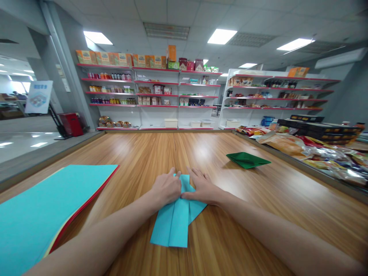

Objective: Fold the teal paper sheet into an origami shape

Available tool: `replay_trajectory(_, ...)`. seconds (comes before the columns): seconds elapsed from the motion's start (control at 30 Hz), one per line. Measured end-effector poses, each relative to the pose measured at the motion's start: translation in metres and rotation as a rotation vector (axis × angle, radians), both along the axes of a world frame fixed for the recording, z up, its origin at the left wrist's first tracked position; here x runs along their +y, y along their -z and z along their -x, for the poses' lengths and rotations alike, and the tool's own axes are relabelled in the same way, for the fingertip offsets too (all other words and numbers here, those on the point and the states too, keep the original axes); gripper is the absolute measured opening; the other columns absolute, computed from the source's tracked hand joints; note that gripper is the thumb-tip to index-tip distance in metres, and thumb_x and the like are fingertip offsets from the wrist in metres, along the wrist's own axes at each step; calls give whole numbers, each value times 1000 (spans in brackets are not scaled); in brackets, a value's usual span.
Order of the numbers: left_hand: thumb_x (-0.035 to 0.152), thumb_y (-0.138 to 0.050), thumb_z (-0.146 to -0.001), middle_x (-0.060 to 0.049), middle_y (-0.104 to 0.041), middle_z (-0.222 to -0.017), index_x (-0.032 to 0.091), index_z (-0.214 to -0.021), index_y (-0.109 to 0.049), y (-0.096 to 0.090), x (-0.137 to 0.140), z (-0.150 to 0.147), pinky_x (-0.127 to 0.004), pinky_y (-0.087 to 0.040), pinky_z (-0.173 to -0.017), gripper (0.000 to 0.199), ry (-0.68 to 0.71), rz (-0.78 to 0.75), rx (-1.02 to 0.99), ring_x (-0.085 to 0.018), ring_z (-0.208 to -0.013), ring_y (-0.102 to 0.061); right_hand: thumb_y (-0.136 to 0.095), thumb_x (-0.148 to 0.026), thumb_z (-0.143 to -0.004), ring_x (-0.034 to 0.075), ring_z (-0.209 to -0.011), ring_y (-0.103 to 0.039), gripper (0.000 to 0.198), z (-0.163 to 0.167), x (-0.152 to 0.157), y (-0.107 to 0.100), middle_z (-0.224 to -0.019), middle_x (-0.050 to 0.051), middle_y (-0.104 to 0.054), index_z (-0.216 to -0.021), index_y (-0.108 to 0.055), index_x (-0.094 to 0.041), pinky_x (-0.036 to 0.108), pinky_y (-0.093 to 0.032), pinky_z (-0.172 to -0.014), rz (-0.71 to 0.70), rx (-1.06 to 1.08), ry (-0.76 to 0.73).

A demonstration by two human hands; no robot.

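Observation:
A folded sheet of light-blue paper (178, 228) lies on the wooden table in front of me, with long lengthwise creases and a slanted flap sticking out to the right. My left hand (167, 188) rests on the left edge of its upper part, fingers curled against the paper. On the other side, my right hand (205, 189) lies over the upper right edge, its fingers stretched forward and apart. The right thumb presses on the paper's middle, close to the left knuckles. Both hands cover parts of the folds.
A stack of coloured sheets (60, 199), blue on top with yellow and red below, lies at the left. A folded dark green paper piece (248, 160) sits at the right. Packaged snacks (310, 147) lie beyond the table's right edge. Stocked shelves (156, 82) stand behind.

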State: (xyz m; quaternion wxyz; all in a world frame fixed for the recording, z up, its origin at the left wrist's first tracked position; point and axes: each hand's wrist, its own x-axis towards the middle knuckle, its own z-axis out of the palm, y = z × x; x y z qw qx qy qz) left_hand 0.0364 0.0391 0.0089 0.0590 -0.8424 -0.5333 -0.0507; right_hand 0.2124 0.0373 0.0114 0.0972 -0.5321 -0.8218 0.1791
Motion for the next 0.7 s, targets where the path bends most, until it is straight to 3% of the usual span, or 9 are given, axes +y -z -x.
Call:
replay_trajectory(0.27, 38, -28, -94, -12, -37, -144, 27, -138, -40, 2, 19, 1, -43, -47, -84, 47, -128, -49, -92, -30, -108, -59, -58, -74, -62, 34, -141, -3, 118, -2, -1, -3, -153, 20, -9, -148, -8, -11, 53, -6, -111, 5, 32, -2)
replay_trajectory(0.33, 37, -36, -92, -6, -33, -148, 30, -139, -38, 4, 15, 9, -40, -47, -88, 47, -73, -39, -192, -27, -114, -55, -60, -74, -61, 34, -141, -3, 120, -5, 1, -4, -153, 20, -9, -148, -7, -11, 53, -7, -111, 16, 47, -7)
replay_trajectory(0.43, 29, -38, -92, -2, -40, -144, 28, -130, -52, 7, 4, 26, -35, -39, -100, 40, 185, 6, -274, -21, -123, -46, -62, -74, -58, 33, -141, -3, 124, -9, 8, -2, -153, 19, -8, -148, -5, -11, 51, -7, -112, 27, 59, -24)
replay_trajectory(0.5, 33, -40, -92, -4, -46, -140, 26, -131, -51, 7, -6, 37, -40, -33, -103, 41, 308, 28, -242, -22, -121, -46, -62, -74, -57, 33, -141, -3, 126, -9, 11, 0, -153, 19, -8, -148, -5, -9, 50, -7, -112, 23, 60, -20)
replay_trajectory(0.7, 46, -31, -94, -4, -39, -145, 26, -139, -39, 1, -24, 49, -48, -31, -99, 50, 226, 23, -152, -27, -117, -40, -59, -76, -59, 33, -141, -4, 123, 6, -1, 0, -153, 18, -10, -148, -1, -13, 54, -5, -111, -43, 59, -16)
